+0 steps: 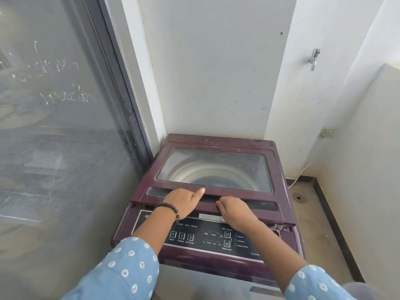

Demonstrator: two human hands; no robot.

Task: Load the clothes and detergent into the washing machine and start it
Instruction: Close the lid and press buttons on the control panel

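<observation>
A maroon top-loading washing machine (287,241) stands in a corner. Its glass-windowed lid (279,169) is lifted slightly at the front edge, showing a gap above the black control panel (207,237). My left hand (184,202) grips the lid's front edge, fingers curled under and thumb lying on top. My right hand (233,208) grips the same edge just to the right. The steel drum (212,172) shows through the glass and looks empty. No clothes or detergent are in view.
A dusty glass sliding door (54,126) runs along the left. White walls close in behind and to the right, with a tap (312,59) on the wall. A floor drain (299,198) and a white cable (299,174) lie to the machine's right.
</observation>
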